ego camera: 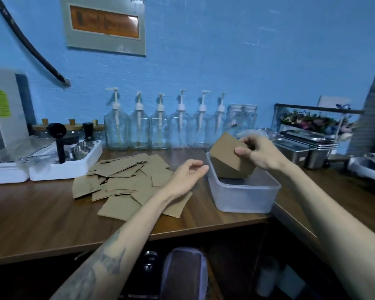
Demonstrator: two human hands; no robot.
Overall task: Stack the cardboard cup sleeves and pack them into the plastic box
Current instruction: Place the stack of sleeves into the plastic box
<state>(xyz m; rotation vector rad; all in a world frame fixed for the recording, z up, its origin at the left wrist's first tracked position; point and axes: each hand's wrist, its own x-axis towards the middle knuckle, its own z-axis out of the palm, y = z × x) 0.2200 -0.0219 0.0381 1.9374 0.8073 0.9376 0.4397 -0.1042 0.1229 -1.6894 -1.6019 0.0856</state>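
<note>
A stack of brown cardboard cup sleeves (227,156) is tilted into the far left corner of the translucent plastic box (245,195), its lower end inside the box. My right hand (258,153) grips the stack's upper right edge between thumb and fingers. My left hand (187,175) hovers just left of the box with fingers relaxed, holding nothing. A loose pile of several flat sleeves (128,182) lies spread on the wooden counter (41,217) to the left of the box.
Glass pump bottles (160,126) line the blue wall behind. A white tray with metal cups and a black tamper (65,161) stands at the left beside a white machine (2,124). Steel pans (305,146) sit at the right. A lidded container (183,273) is below the counter edge.
</note>
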